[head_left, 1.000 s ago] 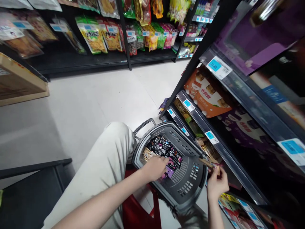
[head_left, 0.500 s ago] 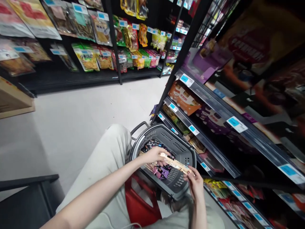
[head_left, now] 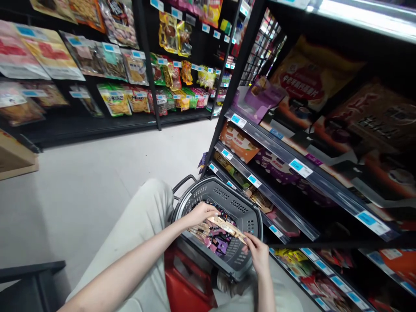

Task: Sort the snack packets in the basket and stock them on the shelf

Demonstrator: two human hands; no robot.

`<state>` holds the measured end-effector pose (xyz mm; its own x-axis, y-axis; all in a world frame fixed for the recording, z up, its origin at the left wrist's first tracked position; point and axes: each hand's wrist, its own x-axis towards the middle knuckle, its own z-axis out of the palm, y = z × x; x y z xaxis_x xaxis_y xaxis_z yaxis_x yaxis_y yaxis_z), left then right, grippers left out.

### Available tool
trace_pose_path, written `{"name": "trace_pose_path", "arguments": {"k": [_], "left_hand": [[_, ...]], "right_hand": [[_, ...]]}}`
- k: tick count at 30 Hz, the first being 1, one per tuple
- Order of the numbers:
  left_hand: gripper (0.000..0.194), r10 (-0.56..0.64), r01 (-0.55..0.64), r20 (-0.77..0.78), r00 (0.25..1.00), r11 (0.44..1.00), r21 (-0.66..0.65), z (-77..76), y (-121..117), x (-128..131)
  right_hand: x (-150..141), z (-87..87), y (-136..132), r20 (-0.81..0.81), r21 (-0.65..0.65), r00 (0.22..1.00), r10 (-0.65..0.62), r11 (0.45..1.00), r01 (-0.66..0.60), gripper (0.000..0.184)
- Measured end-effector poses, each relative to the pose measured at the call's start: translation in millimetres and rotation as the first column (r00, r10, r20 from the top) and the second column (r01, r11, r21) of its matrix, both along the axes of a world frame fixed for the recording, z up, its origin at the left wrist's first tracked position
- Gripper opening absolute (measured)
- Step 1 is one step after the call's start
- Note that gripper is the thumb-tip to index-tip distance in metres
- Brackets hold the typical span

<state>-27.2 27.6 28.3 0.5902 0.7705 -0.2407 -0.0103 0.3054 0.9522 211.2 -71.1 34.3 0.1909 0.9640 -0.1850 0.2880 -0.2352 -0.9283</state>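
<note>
A long, narrow beige packet (head_left: 228, 227) is stretched slantwise over the grey shopping basket (head_left: 242, 217). My left hand (head_left: 203, 213) pinches its upper left end. At its lower right end, the fingers of my right hand (head_left: 256, 248) are closed on it. Beneath the packet, inside the basket, lie many small purple and black packets (head_left: 220, 246). Some beige packets (head_left: 202, 231) lie at the basket's left side, partly covered by my left hand. Print on the held packet is too small to read.
Close on the right stands a shelf rack (head_left: 276, 130) with boxes and bags. Bagged snacks (head_left: 114, 99) fill the black shelves across the aisle. A red object (head_left: 185, 277) sits below the basket, between my knees; a cardboard box (head_left: 16, 156) is at far left.
My view has tilted up, bringing more upper shelves into sight. Both hands still hold the beige packet, which now lies slightly lower and further left in the picture.
</note>
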Motion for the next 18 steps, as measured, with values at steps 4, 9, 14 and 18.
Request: {"name": "trace_pose_path", "arguments": {"k": [4,9,14,18], "left_hand": [[0.041,0.006,-0.004,0.029,1.000,0.998,-0.065,-0.7,2,3],[0.040,-0.017,0.019,0.028,0.999,0.995,-0.097,-5.5,8,2],[0.040,-0.060,0.064,0.026,0.998,0.984,-0.168,-7.0,14,-3],[0.045,-0.110,0.120,0.060,0.992,0.974,-0.194,-5.1,12,-5]], "right_hand": [[-3,0.8,3,0.165,0.051,0.986,0.033,0.998,-0.041,0.034],[-4,1.1,8,0.328,0.037,0.943,0.047,0.997,-0.063,0.036],[-3,-0.5,8,0.312,-0.031,0.945,0.099,0.995,-0.094,0.034],[-6,-0.1,6,0.181,-0.026,0.983,0.038,0.999,-0.034,0.034]]}}
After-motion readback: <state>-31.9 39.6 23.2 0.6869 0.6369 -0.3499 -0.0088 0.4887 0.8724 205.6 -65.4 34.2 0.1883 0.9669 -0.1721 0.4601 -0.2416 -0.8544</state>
